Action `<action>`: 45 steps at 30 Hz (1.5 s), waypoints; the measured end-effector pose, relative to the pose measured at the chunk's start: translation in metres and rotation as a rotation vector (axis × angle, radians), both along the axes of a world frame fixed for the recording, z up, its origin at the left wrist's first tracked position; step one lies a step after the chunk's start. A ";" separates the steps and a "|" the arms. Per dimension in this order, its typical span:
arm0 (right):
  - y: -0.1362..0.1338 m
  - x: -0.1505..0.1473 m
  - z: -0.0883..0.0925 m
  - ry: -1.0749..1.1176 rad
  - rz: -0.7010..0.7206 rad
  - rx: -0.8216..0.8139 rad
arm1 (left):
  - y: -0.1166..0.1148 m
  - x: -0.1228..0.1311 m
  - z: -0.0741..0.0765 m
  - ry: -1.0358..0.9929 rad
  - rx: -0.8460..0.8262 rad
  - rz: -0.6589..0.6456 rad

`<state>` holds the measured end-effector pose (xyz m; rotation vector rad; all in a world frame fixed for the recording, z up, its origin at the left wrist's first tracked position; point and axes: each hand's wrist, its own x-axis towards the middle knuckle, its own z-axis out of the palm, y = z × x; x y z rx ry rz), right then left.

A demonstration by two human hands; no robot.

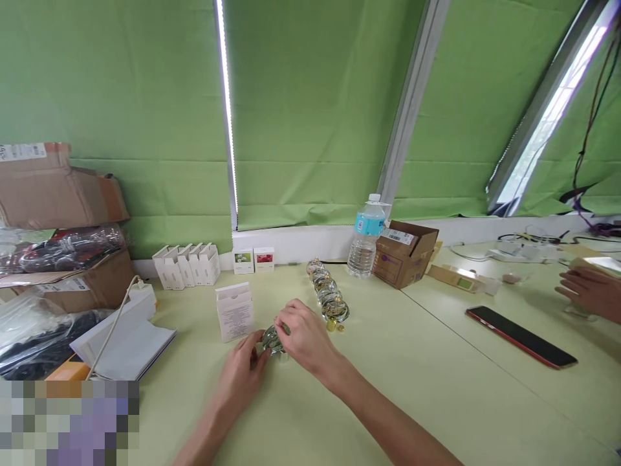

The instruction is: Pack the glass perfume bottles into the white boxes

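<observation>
Between my hands, low over the table, is a small shiny dark-green and silver round bundle point(272, 340) that looks coiled; its exact kind is unclear. My left hand point(245, 364) grips its left side with thumb and fingers. From above and the right, my right hand point(301, 333) has its fingers pinched together at the bundle's top edge, partly covering it. Just behind my left hand stands an upright white box point(235, 312) with printed text. A row of similar shiny bundles point(330, 299) lies beyond my right hand, with small gold-coloured pieces point(332, 325) at its near end.
Several white cartons point(187, 266) and two small picture boxes point(243, 260) line the back. A water bottle point(365, 239) stands beside an open brown box point(405, 255). Stacked parcels point(63, 200) fill the left. Rightward lie a phone point(521, 338) and another person's hand point(589, 291).
</observation>
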<state>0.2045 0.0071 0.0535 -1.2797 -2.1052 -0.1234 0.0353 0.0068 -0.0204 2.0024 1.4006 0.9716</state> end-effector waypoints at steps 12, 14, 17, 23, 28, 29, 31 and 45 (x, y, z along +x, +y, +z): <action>-0.006 -0.001 -0.003 -0.031 -0.124 -0.040 | -0.003 0.000 0.003 0.020 0.005 -0.014; -0.006 -0.002 -0.004 -0.029 -0.138 -0.045 | -0.003 0.000 0.002 0.019 0.014 -0.017; -0.007 -0.003 -0.004 -0.042 -0.143 -0.044 | -0.003 0.000 0.001 0.016 0.026 -0.022; -0.007 -0.004 0.006 -0.071 -0.146 -0.067 | -0.002 0.001 0.002 0.033 0.025 -0.010; -0.006 -0.006 0.010 -0.111 -0.127 -0.072 | -0.002 0.000 0.002 0.024 0.013 -0.019; -0.005 -0.006 0.010 -0.112 -0.127 -0.072 | -0.002 0.000 0.002 0.023 0.015 -0.020; -0.005 -0.006 0.008 -0.105 -0.133 -0.075 | -0.002 0.000 0.002 0.028 0.018 -0.020; -0.009 -0.003 0.006 -0.065 -0.116 -0.065 | -0.003 0.001 0.003 0.023 0.030 -0.011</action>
